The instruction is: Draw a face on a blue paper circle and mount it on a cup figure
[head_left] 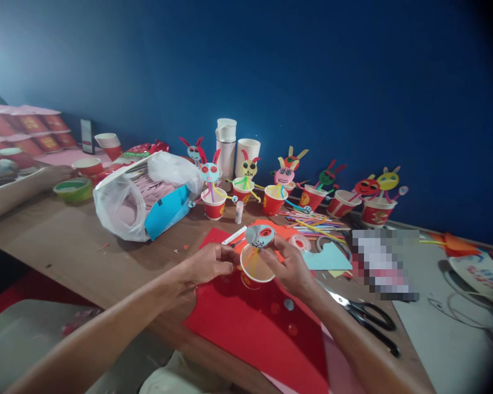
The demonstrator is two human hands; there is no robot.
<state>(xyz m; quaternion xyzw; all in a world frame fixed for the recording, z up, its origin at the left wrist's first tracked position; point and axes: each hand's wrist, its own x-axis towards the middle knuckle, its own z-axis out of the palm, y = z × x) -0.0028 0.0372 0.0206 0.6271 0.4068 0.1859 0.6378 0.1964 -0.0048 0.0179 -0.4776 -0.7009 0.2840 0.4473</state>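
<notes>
My right hand (285, 262) pinches a round pale-blue paper face (260, 236) with a red eye and a drawn black mouth. Below it is a red-and-white paper cup (258, 280) with yellow straws (255, 261) inside. At the cup's left side my left hand (216, 265) is closed, its fingertips pressed together; a small orange bit shows there, but what they grip is unclear. Red paper (263, 328) lies under the cup, with small paper discs (288, 304) on it. A white marker (234, 235) lies just beyond the left hand.
Finished cup figures (275, 197) stand in a row along the wall. Straws (312, 220), tape (301, 243) and scissors (365, 317) lie to the right. A bag-wrapped box (168, 213) stands left. Another person's arm (20, 191) reaches in at far left, beside a green bowl (73, 189).
</notes>
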